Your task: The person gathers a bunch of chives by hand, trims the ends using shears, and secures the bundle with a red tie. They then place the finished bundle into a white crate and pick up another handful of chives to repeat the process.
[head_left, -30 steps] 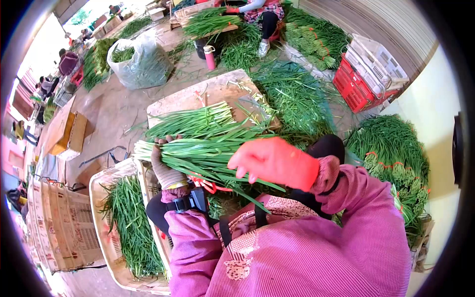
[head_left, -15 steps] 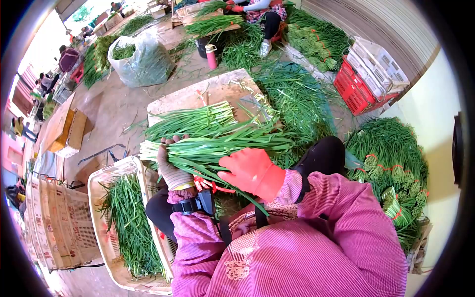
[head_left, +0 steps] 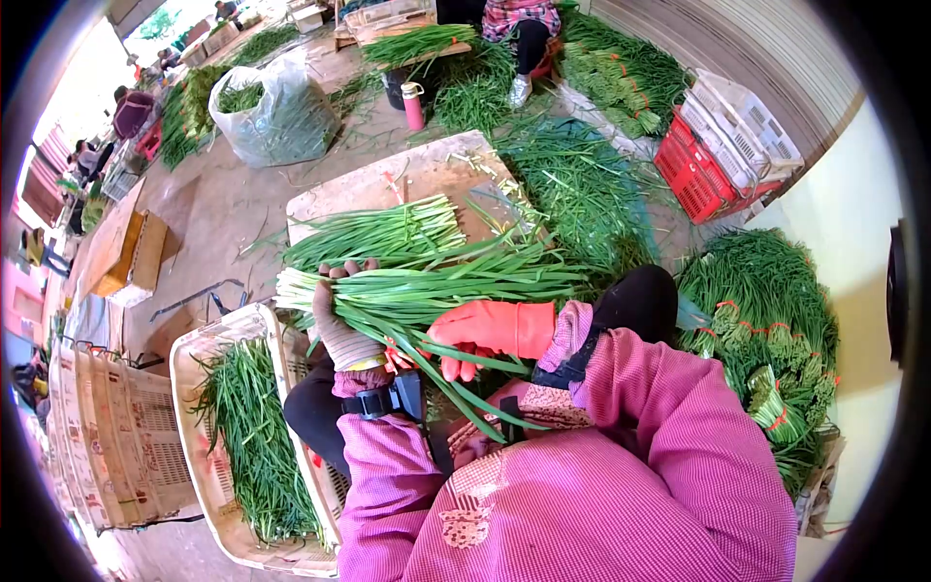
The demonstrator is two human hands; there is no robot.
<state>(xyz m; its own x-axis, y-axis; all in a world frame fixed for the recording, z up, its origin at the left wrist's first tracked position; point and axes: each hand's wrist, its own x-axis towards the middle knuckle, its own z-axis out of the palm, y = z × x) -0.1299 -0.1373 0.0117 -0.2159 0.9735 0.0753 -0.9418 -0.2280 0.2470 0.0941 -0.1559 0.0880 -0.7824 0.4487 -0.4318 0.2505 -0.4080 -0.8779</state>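
My left hand, in a greyish knitted glove, wraps round the pale stem end of a bunch of green leafy stalks. My right hand, in an orange-red rubber glove, is curled at the lower edge of the bunch, with several loose leaves passing beside and under its fingers. Red ties hang near my left wrist. Behind the held bunch, a pile of stalks lies on a worn board.
A cream crate of greens stands at the left, beside stacked crates. Tied bundles lie at the right, below red and white crates. A pink bottle, a plastic bag and a seated person are beyond the board.
My right hand has turned over and curled its fingers downward at the bunch's lower edge. The loose leaves below it have shifted. The far person's hands have left the view.
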